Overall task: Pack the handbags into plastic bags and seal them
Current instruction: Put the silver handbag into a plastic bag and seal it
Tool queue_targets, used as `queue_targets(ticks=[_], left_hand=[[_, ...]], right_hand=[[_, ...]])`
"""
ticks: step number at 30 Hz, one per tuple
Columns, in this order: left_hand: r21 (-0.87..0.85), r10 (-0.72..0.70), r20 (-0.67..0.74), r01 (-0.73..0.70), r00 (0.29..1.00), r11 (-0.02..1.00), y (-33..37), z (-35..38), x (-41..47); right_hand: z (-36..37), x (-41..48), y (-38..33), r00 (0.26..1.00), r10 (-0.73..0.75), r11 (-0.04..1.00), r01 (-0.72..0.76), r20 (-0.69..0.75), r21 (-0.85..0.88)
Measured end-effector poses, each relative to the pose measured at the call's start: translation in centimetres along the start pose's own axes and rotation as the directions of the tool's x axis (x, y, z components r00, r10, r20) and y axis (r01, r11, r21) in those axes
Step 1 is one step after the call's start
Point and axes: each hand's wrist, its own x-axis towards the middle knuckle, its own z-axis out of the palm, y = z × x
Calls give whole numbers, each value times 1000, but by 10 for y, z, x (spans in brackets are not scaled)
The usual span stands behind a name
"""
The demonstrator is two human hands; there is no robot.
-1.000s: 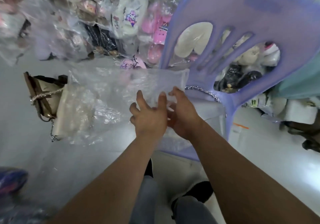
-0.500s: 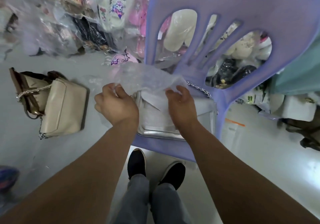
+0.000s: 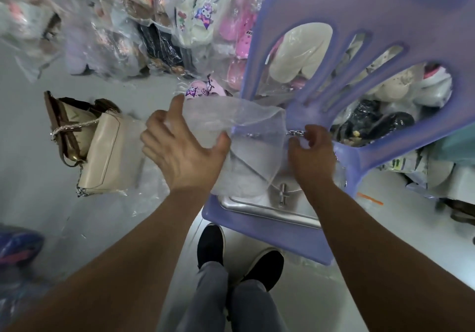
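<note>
Silver handbag (image 3: 257, 204) is lying on the purple chair seat (image 3: 257, 232), not yet bagged or sealed, while left hand (image 3: 180, 149) and right hand (image 3: 312, 157), apart, are pinching the clear plastic bag (image 3: 231, 115) over it.

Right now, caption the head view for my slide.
Left hand and right hand hold a plastic bag over a silver handbag on a purple chair; beige handbag on floor.

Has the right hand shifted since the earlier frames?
Yes. The right hand, holding the plastic bag, has moved rightward across the silver handbag toward the purple chair's back.
</note>
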Motion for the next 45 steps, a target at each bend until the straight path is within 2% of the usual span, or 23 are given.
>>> queue_targets(ticks=[2, 5, 8, 11, 14, 15, 18, 23, 27, 30, 33, 36, 38, 40, 42, 45], left_hand=[[48, 180, 65, -183, 981, 982, -3, 0, -5], [58, 332, 132, -342, 934, 938, -9, -1, -10], [71, 351, 145, -363, 925, 929, -18, -2, -7], [140, 308, 154, -329, 939, 934, -29, -2, 0], [221, 245, 194, -286, 950, 932, -38, 1, 1], [242, 226, 209, -274, 952, 931, -40, 3, 0], [293, 198, 229, -261, 953, 920, -49, 4, -1], [423, 98, 212, -182, 972, 888, -83, -4, 6], [491, -32, 265, -106, 964, 865, -90, -3, -4], [451, -70, 294, -74, 953, 890, -77, 3, -11], [368, -15, 273, -91, 962, 926, -61, 5, -5], [186, 56, 241, -102, 969, 977, -43, 1, 11], [70, 44, 229, -61, 972, 996, -30, -2, 21], [24, -73, 225, 69, 972, 997, -15, -6, 31], [50, -232, 259, 226, 938, 973, 1, -10, 38], [37, -324, 335, 331, 885, 943, 23, -15, 45]], right_hand=[[13, -1, 8, 964, -79, 983, 117, 253, -142], [25, -4, 8, 910, -12, 868, 215, 415, -448], [25, -7, -2, 883, 57, 714, 290, 466, -637], [23, 3, -14, 826, 128, 633, 358, 549, -686], [19, 18, -13, 769, 75, 542, 503, 634, -674], [16, 19, -12, 762, 51, 555, 516, 646, -652], [4, 16, -7, 764, 12, 726, 437, 645, -531], [-30, 19, -2, 871, -100, 934, 249, 481, -256], [-56, 20, -7, 895, -136, 988, 153, 425, -5], [-59, 9, -18, 882, -158, 986, 120, 444, 114], [-54, 0, -21, 865, -174, 984, 133, 470, 118], [-44, -6, -17, 871, -154, 987, 154, 466, 38], [-37, -10, -14, 894, -151, 984, 178, 421, -25], [-30, -15, -16, 913, -167, 975, 209, 371, -75], [-25, -20, -19, 914, -212, 959, 263, 347, -106], [-20, -32, -23, 892, -279, 918, 356, 354, -173]])
